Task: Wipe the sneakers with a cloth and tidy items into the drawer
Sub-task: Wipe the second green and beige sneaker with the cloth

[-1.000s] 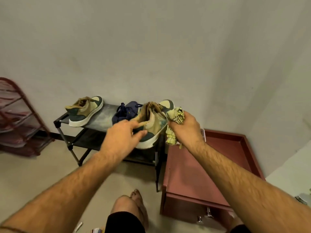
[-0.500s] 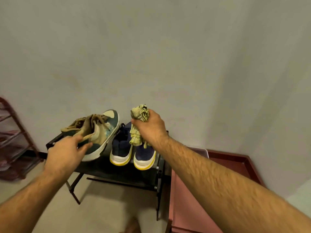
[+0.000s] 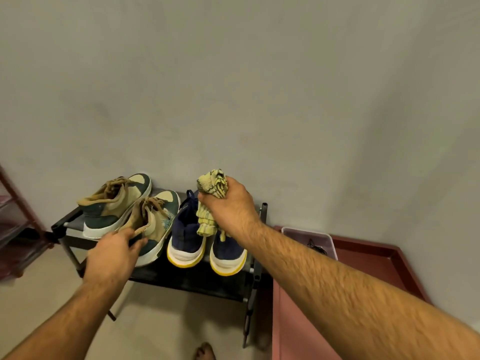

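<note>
Yellow cloth [image 3: 211, 187] is bunched in the right hand's [image 3: 230, 207] fist, mid-frame over the navy pair [image 3: 205, 240]. Left hand [image 3: 114, 254] grasps the heel of a tan sneaker [image 3: 153, 224] on the rack [image 3: 192, 280], lower left. I'd seat that shoe flat beside its mate [image 3: 114, 203] before letting go. Clear tub [image 3: 310, 239] at right holds something dark, can't tell what.

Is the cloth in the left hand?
No, the right hand grips the bunched yellow cloth; the left hand holds a tan-and-green sneaker by its heel.
</note>
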